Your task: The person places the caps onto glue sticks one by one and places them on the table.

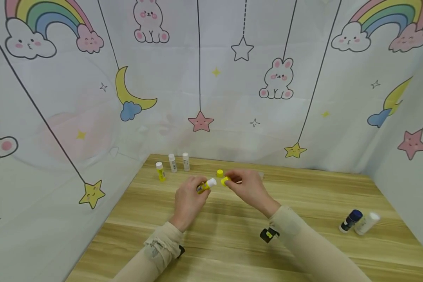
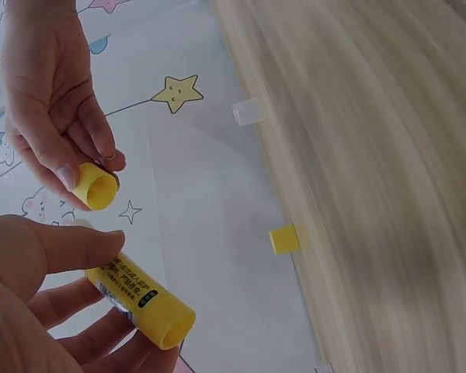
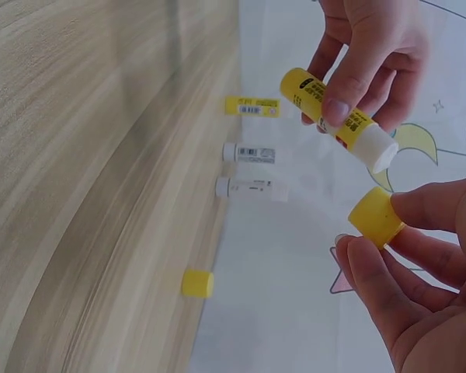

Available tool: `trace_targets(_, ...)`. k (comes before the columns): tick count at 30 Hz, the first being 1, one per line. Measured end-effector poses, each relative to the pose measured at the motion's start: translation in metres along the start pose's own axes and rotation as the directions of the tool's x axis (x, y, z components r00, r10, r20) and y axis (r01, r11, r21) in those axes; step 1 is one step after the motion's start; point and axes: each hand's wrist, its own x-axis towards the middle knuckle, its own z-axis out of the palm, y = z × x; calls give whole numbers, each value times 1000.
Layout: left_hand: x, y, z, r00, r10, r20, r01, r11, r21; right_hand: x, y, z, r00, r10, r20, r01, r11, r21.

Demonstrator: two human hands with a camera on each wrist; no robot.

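My left hand (image 1: 191, 197) grips a yellow glue stick (image 3: 326, 105) between thumb and fingers, tilted above the table, its white end toward my right hand. With thumb and fingertips, my right hand (image 1: 248, 188) pinches a yellow cap (image 3: 375, 217), whose hollow side shows in the left wrist view. Cap and glue stick are apart, with a small gap between them. Behind the hands, a second yellow cap (image 1: 220, 172) sits on the table. Farther right on the table lies a translucent cap-like piece (image 2: 247, 112), partly hidden behind my right hand in the head view.
At the back left of the wooden table (image 1: 225, 250) stand a yellow glue stick with white top (image 1: 160, 171) and two white ones, one (image 1: 172, 163) beside the other (image 1: 186, 161). On the right are a dark blue glue stick (image 1: 350, 221) and a white tube (image 1: 367, 223). Printed cloth hangs behind.
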Motion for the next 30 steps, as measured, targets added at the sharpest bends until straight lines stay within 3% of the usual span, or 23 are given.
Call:
trace_targets(13, -5, 0, 5, 1000, 13, 16, -13, 1000, 10, -2, -3, 3, 999, -45, -18, 46, 999, 29)
trace_targets(30, -7, 3, 6, 999, 23, 30, -24, 999, 22, -2, -5, 6, 999, -48, -24, 48, 998, 34)
